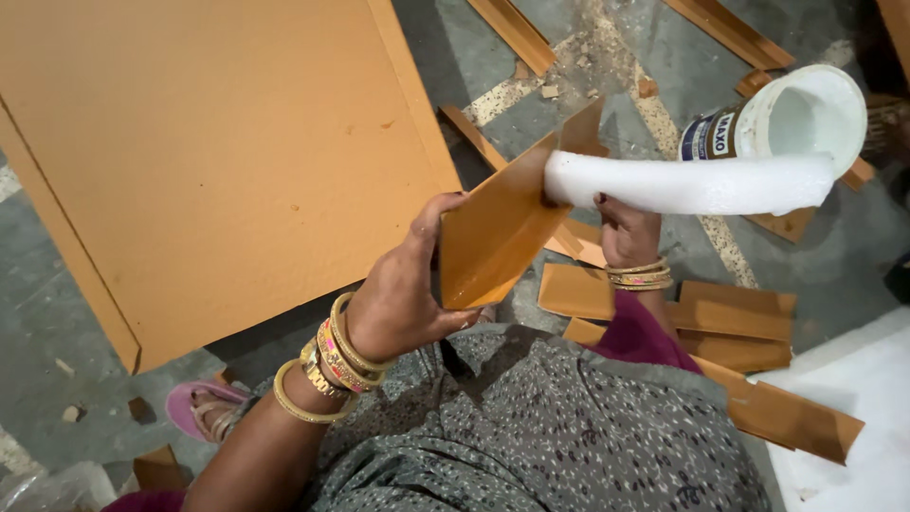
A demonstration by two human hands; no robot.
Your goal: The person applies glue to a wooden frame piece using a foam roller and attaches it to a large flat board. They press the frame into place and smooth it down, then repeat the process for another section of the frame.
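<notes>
Gripped along its lower edge by the left hand (403, 294), a small orange board piece (502, 223) is held tilted above the lap. A long white strip (692, 185) is held closed in the right hand (627, 232), its near end touching the piece's upper edge. A large orange sheet (209, 152) and a white tub (796, 114) are seen on the grey floor (57, 322).

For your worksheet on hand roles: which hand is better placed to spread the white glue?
Right hand: it is at the white glue strip, while the left hand holds the brown panel.
</notes>
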